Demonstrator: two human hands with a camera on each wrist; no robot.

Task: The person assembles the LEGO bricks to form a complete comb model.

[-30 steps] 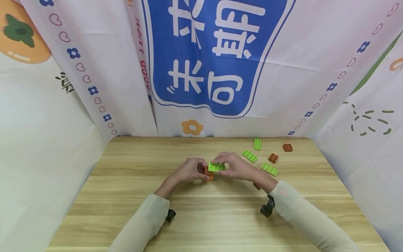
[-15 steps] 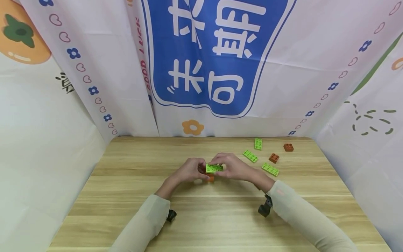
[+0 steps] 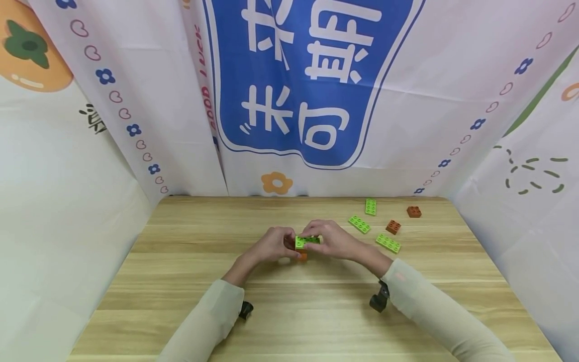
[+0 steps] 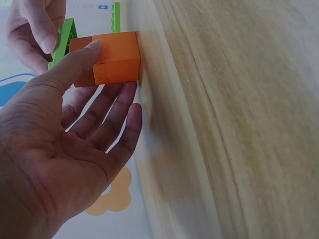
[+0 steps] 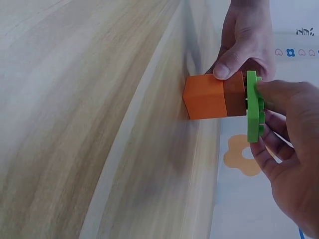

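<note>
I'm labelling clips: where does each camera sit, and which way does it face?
Head: worn on the head, facing forward and down at the table; left hand, right hand and sleeves show.
Left wrist: on that wrist, facing the orange block; left hand near, right hand beyond.
Right wrist: on that wrist, facing the green block; right hand near, left hand beyond.
Both wrist views share these blocks.

Lime and orange popping on a streaky tan tabletop [image 3: 289, 311]

Bright orange block [image 5: 207, 97], rusty brown brick [image 5: 235, 94] and lime plate [image 5: 253, 107] right of centre; pale beige sleeves [image 3: 201, 319] at the bottom. White backdrop [image 3: 420, 125] has rows of blue flowers [image 3: 105, 76] and pink hearts [image 3: 115, 96], plus a blue panel [image 3: 299, 70] with white lettering up top.
</note>
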